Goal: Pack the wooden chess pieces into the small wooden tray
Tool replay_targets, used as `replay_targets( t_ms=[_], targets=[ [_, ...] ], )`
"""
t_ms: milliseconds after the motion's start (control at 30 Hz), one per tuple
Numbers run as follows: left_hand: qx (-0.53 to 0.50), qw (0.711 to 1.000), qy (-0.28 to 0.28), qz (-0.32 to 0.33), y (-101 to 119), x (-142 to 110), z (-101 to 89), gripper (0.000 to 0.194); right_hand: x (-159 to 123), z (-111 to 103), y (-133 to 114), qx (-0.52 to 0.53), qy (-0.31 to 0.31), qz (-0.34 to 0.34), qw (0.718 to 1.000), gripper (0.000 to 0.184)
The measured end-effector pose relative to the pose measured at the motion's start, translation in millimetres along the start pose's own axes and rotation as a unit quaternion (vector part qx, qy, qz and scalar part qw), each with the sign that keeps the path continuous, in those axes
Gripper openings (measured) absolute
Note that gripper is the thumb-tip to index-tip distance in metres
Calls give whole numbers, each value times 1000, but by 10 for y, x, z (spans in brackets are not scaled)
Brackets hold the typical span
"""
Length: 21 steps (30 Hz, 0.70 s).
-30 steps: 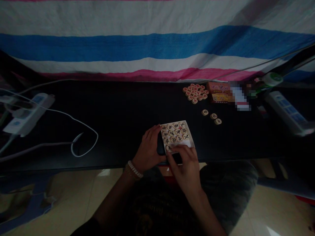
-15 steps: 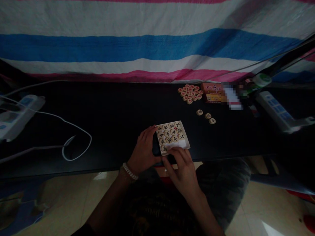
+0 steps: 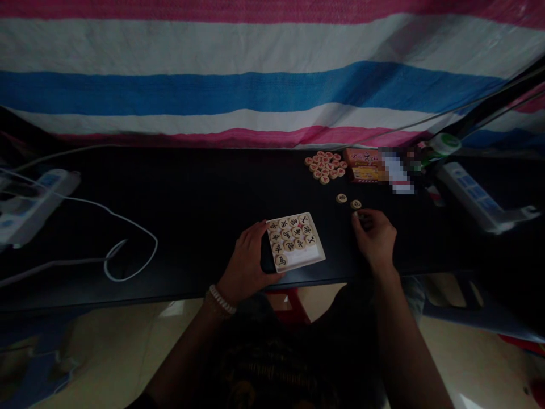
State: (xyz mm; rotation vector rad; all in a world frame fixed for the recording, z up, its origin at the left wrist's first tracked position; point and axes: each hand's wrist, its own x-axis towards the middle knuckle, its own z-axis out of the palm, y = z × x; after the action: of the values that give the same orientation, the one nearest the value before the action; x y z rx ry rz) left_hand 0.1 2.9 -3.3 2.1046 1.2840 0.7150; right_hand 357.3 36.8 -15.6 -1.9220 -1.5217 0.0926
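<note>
My left hand [image 3: 247, 258] grips a shallow white tray [image 3: 310, 257] by its left side, fingers at the far corner and thumb at the near one. Rows of round Chinese chess pieces [image 3: 286, 234] with black characters lie in it; the near row has one piece at its left end. To the right of the tray, my right hand [image 3: 374, 234] is lowered to the tabletop, fingers pinched over a black-character piece that they mostly hide. Just beyond the fingertips lie two loose black-character pieces, one [image 3: 356, 204] close by and another [image 3: 341, 198] farther left.
A cluster of red-character pieces [image 3: 326, 166] sits at the back of the black table [image 3: 191, 193], beside an orange box [image 3: 364, 165]. White power strips stand at the right [image 3: 472, 193] and left [image 3: 40, 199], with a white cable [image 3: 128, 220] curling across the left side.
My right hand has left the tray's near edge and moved right to the loose pieces, covering the rightmost one. The left hand stays on the tray. The view has shifted slightly.
</note>
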Motion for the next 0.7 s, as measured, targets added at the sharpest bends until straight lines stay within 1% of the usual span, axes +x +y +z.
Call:
replay_targets(
  t_ms=[67,167,200,267,333,367,467,700],
  targets=[
    [1,1000,0,-2,10,2,-3,123,-133,-21,-160,18,3,13,1000,28],
    [4,1000,-1,-8,26,4,-8,123,-468,-97,-578,76,19,18,997,27],
    [6,1000,-2,-10,29,4,-9,123,-588,-124,-738,112,-3,4,994,25],
    [10,1000,-3,-13,29,2,-8,122,-801,-162,-1041,165,-72,-27,983,17],
    [12,1000,-3,-12,21,0,-5,122,-950,-162,-1273,205,-121,-45,970,12],
    [13,1000,-3,-11,16,-1,-4,121,-997,-148,-1353,214,-134,-46,966,11],
    [12,1000,-1,-7,5,-1,0,119,-1045,-83,-1462,210,-149,-27,966,10],
    [6,1000,-1,2,8,0,3,118,-982,-17,-1484,161,-183,4,970,14]
  ],
)
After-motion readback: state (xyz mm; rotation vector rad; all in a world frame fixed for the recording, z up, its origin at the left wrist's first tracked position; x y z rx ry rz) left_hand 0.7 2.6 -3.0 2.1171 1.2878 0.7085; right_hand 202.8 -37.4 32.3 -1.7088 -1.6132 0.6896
